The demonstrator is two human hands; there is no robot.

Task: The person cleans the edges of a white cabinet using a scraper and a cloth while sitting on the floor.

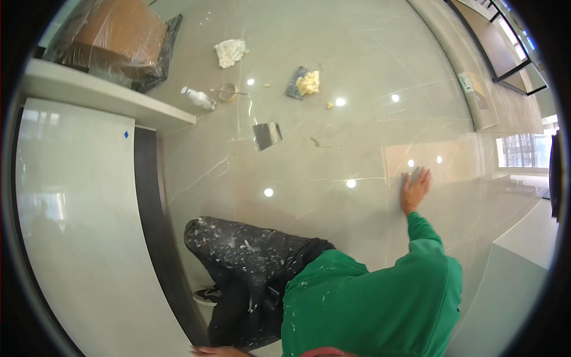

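My right hand lies open on the glossy grey floor tiles, its fingers spread beside a lighter, beige-looking patch. No held object shows under it. Only part of my left hand comes into view at the lower edge, near my folded leg. Its fingers look stretched out, with nothing visible in them. Ahead of my knee is a flat dark-and-silver square piece. Farther off, a crumpled yellow wad rests on a grey-blue piece.
A white bottle lies near a tape roll and a crumpled white wad. Left are a white panel, a ledge and a plastic-wrapped cardboard box. A black-framed piece stands far right.
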